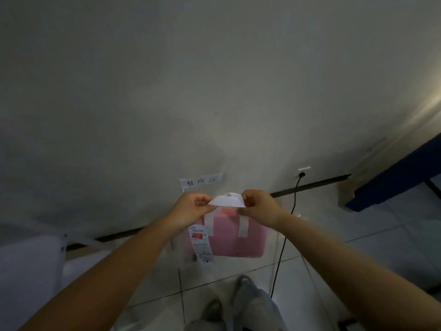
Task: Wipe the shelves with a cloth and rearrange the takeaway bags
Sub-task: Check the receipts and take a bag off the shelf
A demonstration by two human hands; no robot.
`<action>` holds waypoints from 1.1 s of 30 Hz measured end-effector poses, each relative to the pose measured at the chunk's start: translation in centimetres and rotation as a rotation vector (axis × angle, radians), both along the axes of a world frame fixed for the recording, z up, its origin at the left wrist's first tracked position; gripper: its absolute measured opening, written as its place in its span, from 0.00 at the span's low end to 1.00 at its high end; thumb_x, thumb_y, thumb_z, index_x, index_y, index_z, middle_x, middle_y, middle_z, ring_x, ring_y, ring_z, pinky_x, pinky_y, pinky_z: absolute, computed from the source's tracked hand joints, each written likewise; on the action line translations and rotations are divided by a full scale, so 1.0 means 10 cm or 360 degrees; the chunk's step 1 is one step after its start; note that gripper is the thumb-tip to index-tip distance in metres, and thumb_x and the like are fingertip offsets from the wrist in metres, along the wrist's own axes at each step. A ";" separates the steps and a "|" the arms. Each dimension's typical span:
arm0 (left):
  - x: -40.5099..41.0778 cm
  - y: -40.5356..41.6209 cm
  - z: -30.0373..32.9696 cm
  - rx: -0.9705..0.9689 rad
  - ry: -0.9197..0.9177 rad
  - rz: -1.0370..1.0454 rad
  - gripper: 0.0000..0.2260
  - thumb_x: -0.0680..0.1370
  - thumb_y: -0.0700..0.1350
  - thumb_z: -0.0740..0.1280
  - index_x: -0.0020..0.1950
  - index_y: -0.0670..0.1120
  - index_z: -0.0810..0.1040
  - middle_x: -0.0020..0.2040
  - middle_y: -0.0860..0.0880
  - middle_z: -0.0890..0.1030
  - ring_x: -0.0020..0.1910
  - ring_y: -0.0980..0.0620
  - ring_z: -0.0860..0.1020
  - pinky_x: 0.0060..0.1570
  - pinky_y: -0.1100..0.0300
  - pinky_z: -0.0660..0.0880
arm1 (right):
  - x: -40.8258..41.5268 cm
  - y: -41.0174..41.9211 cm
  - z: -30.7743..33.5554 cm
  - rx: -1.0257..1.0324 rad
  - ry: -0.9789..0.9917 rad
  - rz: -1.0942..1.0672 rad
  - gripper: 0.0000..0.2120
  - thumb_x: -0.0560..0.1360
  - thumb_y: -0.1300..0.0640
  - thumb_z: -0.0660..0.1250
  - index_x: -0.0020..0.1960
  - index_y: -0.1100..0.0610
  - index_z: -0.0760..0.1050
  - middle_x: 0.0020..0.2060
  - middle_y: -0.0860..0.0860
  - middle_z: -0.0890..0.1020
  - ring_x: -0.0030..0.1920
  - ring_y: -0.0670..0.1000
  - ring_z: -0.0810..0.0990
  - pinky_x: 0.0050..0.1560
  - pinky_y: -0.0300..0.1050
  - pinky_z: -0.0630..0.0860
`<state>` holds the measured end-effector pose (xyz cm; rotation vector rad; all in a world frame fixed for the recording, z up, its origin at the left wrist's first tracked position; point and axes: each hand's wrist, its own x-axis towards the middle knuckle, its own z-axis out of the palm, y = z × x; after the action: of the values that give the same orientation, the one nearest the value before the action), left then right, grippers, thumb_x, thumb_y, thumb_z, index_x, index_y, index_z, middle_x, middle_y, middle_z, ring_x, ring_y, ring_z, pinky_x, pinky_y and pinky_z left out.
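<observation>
A pink takeaway bag [235, 237] with white handle straps hangs in front of me, above the tiled floor. A long printed receipt [201, 244] is stuck to its left side. My left hand [191, 209] and my right hand [256, 207] pinch the two ends of the bag's white handle [228, 201] and hold it up between them. The bag's upper edge is partly hidden behind my hands.
A white wall fills the upper view, with a handwritten paper label [201, 181] just above my hands. A black cable [285, 230] runs from a wall socket [302, 173] down to the floor. A white object [31, 266] sits at the left, dark blue furniture [401, 177] at the right.
</observation>
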<state>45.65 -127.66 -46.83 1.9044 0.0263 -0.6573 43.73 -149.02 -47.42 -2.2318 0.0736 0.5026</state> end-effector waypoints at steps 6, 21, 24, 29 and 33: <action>0.45 -0.22 -0.52 0.0158 -0.0031 0.0098 0.06 0.76 0.43 0.70 0.41 0.53 0.82 0.40 0.54 0.84 0.42 0.52 0.82 0.43 0.57 0.78 | 0.69 -0.16 -0.50 -0.0225 -0.0023 0.0216 0.06 0.71 0.57 0.70 0.40 0.58 0.75 0.38 0.54 0.80 0.38 0.51 0.75 0.37 0.42 0.67; 1.09 -0.19 -2.61 0.0264 0.0006 0.0321 0.08 0.76 0.45 0.70 0.53 0.46 0.84 0.44 0.53 0.84 0.44 0.54 0.82 0.46 0.57 0.79 | 1.39 -0.03 -2.57 -0.0328 -0.0084 0.0224 0.04 0.74 0.60 0.66 0.41 0.59 0.74 0.35 0.54 0.80 0.37 0.55 0.77 0.37 0.45 0.73; 1.13 -0.12 -3.13 0.0288 -0.0036 0.0306 0.09 0.76 0.42 0.70 0.55 0.43 0.83 0.47 0.51 0.84 0.42 0.55 0.80 0.39 0.69 0.77 | 1.45 0.05 -3.07 -0.0338 -0.0043 0.0288 0.03 0.76 0.59 0.65 0.44 0.57 0.75 0.37 0.53 0.80 0.37 0.53 0.76 0.36 0.41 0.68; 1.13 -0.09 -4.03 0.0428 -0.0055 0.0266 0.06 0.76 0.41 0.70 0.48 0.40 0.85 0.36 0.49 0.80 0.35 0.55 0.75 0.32 0.75 0.69 | 1.50 0.17 -3.98 -0.0392 0.0056 0.0321 0.06 0.76 0.60 0.65 0.44 0.51 0.70 0.41 0.52 0.78 0.41 0.51 0.73 0.43 0.39 0.66; 1.11 -0.02 -4.70 0.0495 -0.0009 0.0248 0.06 0.76 0.42 0.70 0.45 0.41 0.85 0.38 0.45 0.83 0.37 0.52 0.78 0.39 0.61 0.74 | 1.54 0.24 -4.62 -0.0407 0.0141 0.0307 0.04 0.75 0.59 0.67 0.44 0.54 0.72 0.41 0.51 0.78 0.43 0.52 0.77 0.43 0.40 0.67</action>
<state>56.80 -127.90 -93.87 2.1756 0.2855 -0.5663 59.12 -146.67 -93.57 -2.4796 -0.0336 0.7325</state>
